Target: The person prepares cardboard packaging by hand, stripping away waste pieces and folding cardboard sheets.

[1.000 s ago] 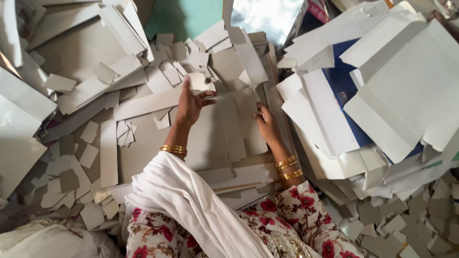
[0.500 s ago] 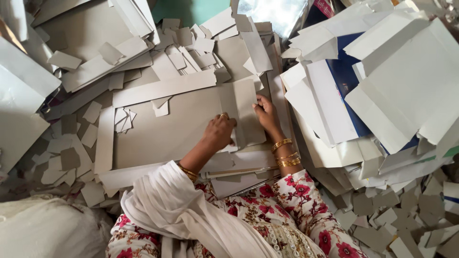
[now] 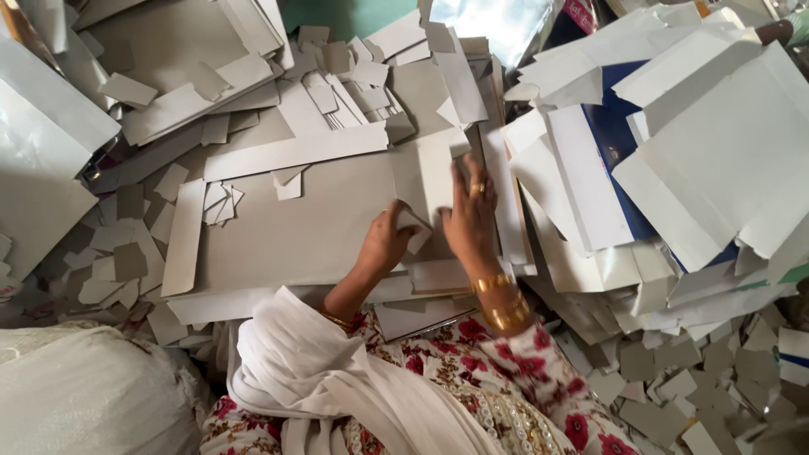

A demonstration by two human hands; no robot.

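A large grey die-cut cardboard sheet [image 3: 295, 227] lies flat in front of me on a stack of similar sheets. My left hand [image 3: 386, 240] is closed around a small grey cardboard scrap [image 3: 415, 232] at the sheet's right side. My right hand [image 3: 470, 215] presses flat, fingers spread, on the sheet's right flap [image 3: 425, 164] just beside the left hand. Gold bangles circle both wrists. A white scarf [image 3: 337, 379] drapes over my left arm.
Loose grey offcuts [image 3: 118, 253] litter the left side and the lower right [image 3: 691, 388]. A tall heap of folded white and blue box blanks [image 3: 674, 152] rises on the right. More grey sheets [image 3: 168, 50] pile up at the back, and a white sack [image 3: 76, 396] sits lower left.
My left hand has come back from the far scraps to the sheet's right edge and closed on a small piece. The right hand shifted slightly forward, flat on the flap.
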